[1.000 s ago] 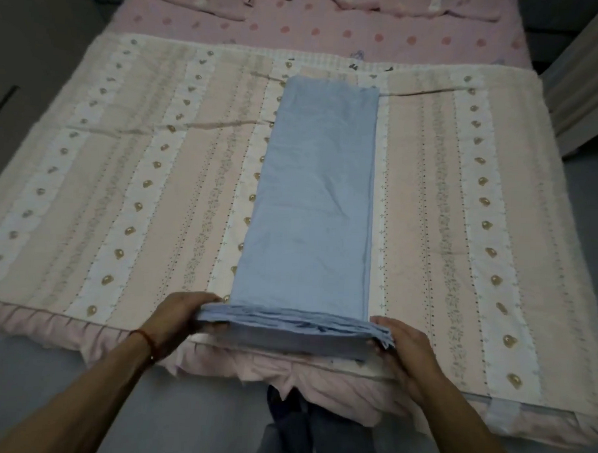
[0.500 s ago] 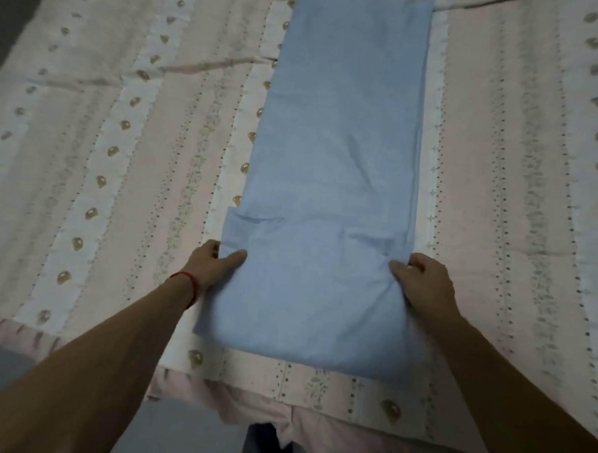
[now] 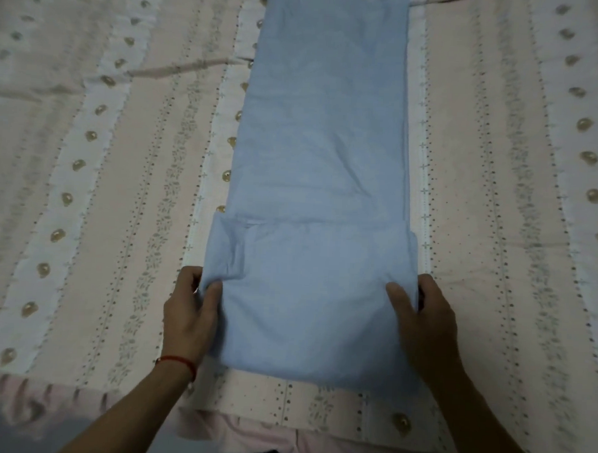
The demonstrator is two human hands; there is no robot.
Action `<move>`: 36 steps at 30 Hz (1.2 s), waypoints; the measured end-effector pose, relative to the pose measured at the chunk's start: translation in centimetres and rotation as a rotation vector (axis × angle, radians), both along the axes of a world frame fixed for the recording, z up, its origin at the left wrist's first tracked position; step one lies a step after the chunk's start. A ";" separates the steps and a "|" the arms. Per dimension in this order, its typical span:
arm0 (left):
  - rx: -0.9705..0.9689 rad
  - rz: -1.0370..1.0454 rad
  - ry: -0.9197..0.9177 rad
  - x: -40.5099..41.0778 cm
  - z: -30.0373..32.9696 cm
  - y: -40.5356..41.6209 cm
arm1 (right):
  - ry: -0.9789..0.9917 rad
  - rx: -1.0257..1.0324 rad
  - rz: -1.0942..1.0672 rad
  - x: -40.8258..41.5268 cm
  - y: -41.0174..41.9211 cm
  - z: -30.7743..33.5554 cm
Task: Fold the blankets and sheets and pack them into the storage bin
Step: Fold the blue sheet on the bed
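A light blue sheet [image 3: 323,152], folded into a long narrow strip, lies lengthwise on the bed. Its near end is turned over onto the strip, forming a thicker folded section [image 3: 308,302]. My left hand [image 3: 189,310] pinches the left edge of that section, thumb on top and fingers under the cloth. My right hand [image 3: 420,317] grips the right edge the same way. A red string circles my left wrist. No storage bin is in view.
Under the sheet spreads a pink and white striped bedspread [image 3: 114,191] with small gold motifs, covering the whole bed. Its frilled pink edge [image 3: 264,433] hangs over the near side of the bed. Grey floor shows at the bottom left.
Both hands lifted the sheet's near end off the bed's edge and turned it forward onto the strip. They have since slid back along the sides of the folded section.
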State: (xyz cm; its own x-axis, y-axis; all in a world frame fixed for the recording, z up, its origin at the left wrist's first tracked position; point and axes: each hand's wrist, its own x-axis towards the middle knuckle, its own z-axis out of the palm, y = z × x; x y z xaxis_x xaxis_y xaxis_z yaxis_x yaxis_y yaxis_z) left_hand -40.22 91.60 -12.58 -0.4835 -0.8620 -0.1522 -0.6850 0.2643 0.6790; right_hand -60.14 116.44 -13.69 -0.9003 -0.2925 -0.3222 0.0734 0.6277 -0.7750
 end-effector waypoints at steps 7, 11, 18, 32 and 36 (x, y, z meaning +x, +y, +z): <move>0.320 -0.025 -0.190 1.3 -1.9 -2.9 | -0.234 -0.014 -0.085 0.1 0.2 -1.8; 0.420 0.015 -0.188 4.3 -1.3 -2.3 | -0.373 0.068 -0.033 1.9 3.2 -1.7; 0.404 -0.089 -0.104 6.3 -0.9 -0.2 | -0.163 0.054 0.076 5.8 5.3 -1.2; 0.263 0.019 -0.189 6.0 -0.6 0.4 | -0.096 0.162 -0.045 8.0 5.2 -1.0; 0.341 0.059 -0.227 7.0 1.8 0.6 | -0.213 0.160 -0.087 9.2 6.3 1.5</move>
State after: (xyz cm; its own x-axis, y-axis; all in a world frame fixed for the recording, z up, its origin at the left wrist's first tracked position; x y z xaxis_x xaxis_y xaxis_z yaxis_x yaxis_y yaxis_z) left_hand -33.25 92.25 -10.80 -0.3560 -0.7686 -0.5315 -0.8349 0.0061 0.5504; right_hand -50.96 122.71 -12.22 -0.8267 -0.1472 -0.5431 0.2830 0.7253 -0.6275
